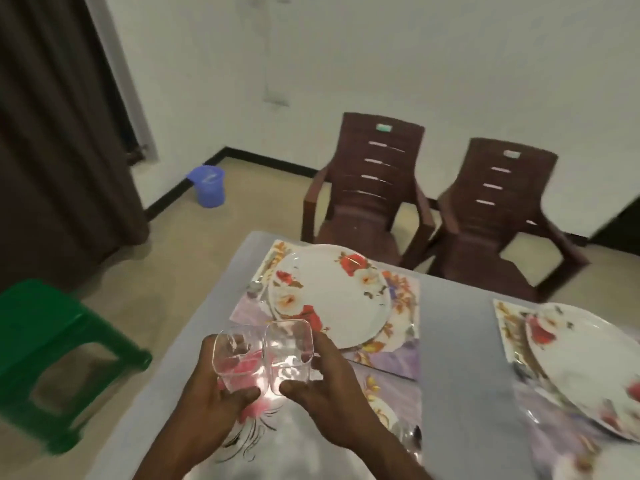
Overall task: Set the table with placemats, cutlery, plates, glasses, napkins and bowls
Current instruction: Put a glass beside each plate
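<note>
Two clear glasses are held side by side above the near surface [460, 341]: left glass [235, 358] gripped by left hand [211, 407], right glass [291, 351] by right hand [332, 396], just near of the far plate [329, 292].

Both forearms are bare to the frame's lower edge, and the left hand [221, 393] and right hand [332, 386] wear nothing.

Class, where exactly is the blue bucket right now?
In the head view the blue bucket stands on the floor at upper left, in the room's corner beside the dark curtain, left of the two brown chairs.
</note>
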